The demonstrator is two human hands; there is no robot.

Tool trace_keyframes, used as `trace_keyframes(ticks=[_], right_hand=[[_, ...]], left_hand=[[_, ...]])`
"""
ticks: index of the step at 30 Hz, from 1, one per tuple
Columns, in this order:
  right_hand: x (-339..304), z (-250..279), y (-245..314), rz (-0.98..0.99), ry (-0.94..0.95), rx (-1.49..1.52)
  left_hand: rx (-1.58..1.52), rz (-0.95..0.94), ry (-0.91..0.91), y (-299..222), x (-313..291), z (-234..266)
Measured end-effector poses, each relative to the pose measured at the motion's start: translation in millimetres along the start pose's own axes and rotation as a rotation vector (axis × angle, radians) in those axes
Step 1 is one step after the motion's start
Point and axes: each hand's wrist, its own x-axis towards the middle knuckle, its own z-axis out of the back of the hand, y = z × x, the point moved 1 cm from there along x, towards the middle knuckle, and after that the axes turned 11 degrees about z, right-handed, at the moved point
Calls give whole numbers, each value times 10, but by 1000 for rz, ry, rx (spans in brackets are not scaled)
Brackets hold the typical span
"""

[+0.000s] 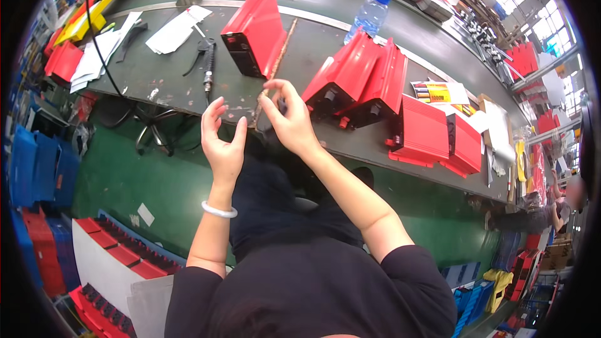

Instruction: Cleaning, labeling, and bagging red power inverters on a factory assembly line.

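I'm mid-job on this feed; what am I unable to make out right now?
All in the head view:
- Right grip: the back of the hand hides the palm, so I cannot tell whether it holds something small.
- Clear bottle: a red housing in front hides part of its base.
- Co-worker: too small and blurred to read the hands.
- Blue bins: cut off by the dark fisheye rim.

A black T-shirt [319, 288] and white bangle [219, 211] are worn.

Yellow, red and white printed sheet [428, 91]: bore dark characters — digits and a letter.
Finer print: was illegible.
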Motion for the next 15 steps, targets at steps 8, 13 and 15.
trace_keyframes(ticks=[8, 13, 15], right_hand=[[-98, -452, -17, -74, 269, 52], [26, -443, -91, -121, 179, -77], [94, -422, -88, -12, 68, -183]], left_hand=[[-118, 13, -67, 187, -3, 407], [-112, 36, -64, 242, 71, 415], [-87, -37, -58, 338, 179, 373]])
